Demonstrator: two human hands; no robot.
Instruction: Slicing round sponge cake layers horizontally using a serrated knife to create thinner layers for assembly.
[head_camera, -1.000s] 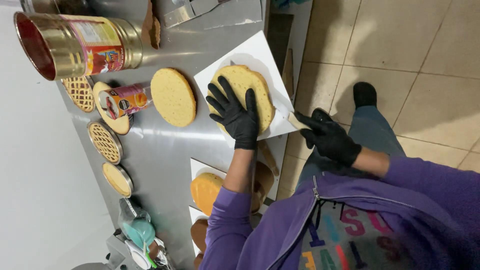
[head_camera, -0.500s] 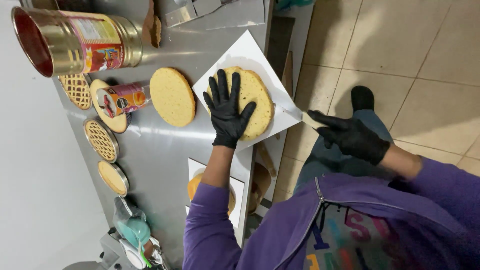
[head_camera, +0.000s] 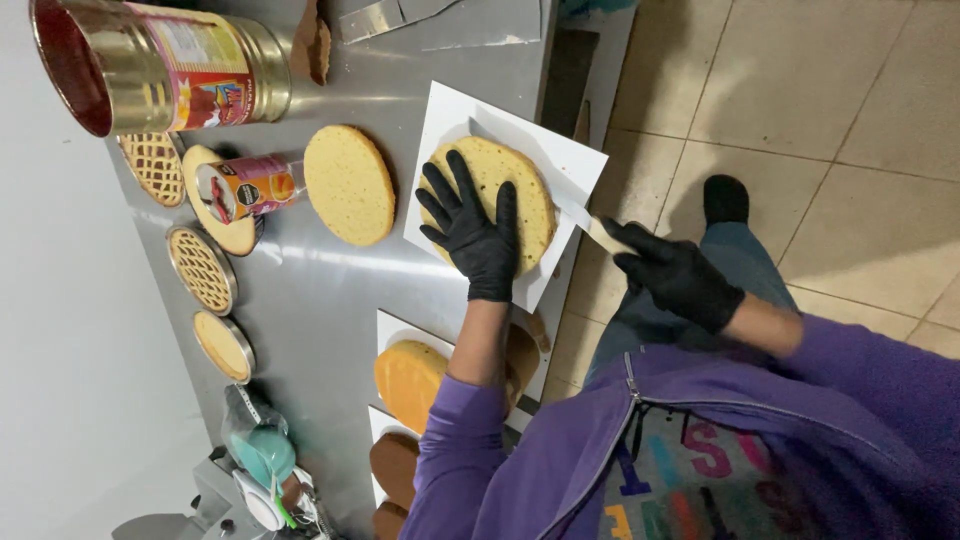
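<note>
Head view, left to right. Along the far-left edge of the steel worktop (head_camera: 330, 290) stand a large open tin (head_camera: 160, 65), a small can (head_camera: 245, 187) lying on a round base, and three lattice-topped tarts (head_camera: 200, 268). Beside them lies a cut sponge disc (head_camera: 348, 184), bare on the metal. Next comes the white board (head_camera: 570, 160) at the worktop's right edge, carrying the sponge cake (head_camera: 505, 200). My left hand (head_camera: 470, 230), gloved in black, lies flat and spread on top of the cake, pressing it still, not gripping. My right hand (head_camera: 675, 275), also gloved, is clenched around the handle of a knife (head_camera: 580, 220) whose blade now meets the cake's side at the board's edge; half a second ago that hand was farther out, over the floor, so in my judgement a fresh horizontal cut is starting. More sponges on boards (head_camera: 410, 380) sit at the near edge.
</note>
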